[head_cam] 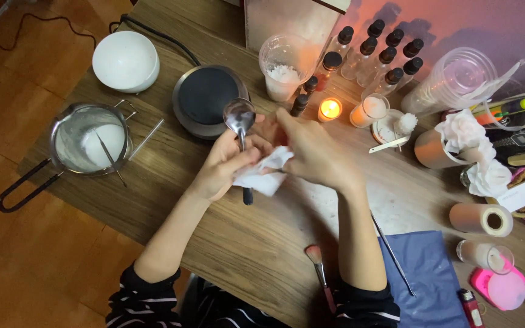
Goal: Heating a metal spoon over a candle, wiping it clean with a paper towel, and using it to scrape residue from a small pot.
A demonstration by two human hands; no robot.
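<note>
Both hands [274, 158] curled around spoon [240, 118], tissue [264, 173]

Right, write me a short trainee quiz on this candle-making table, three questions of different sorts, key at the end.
1. True or false: the left hand holds a metal spoon with its bowl up.
2. What does the right hand press to the spoon? A) white tissue B) makeup brush C) lighter
3. Fill in: the small candle beside the dark bottles is ____.

Key: 1 true; 2 A; 3 lit.
</note>
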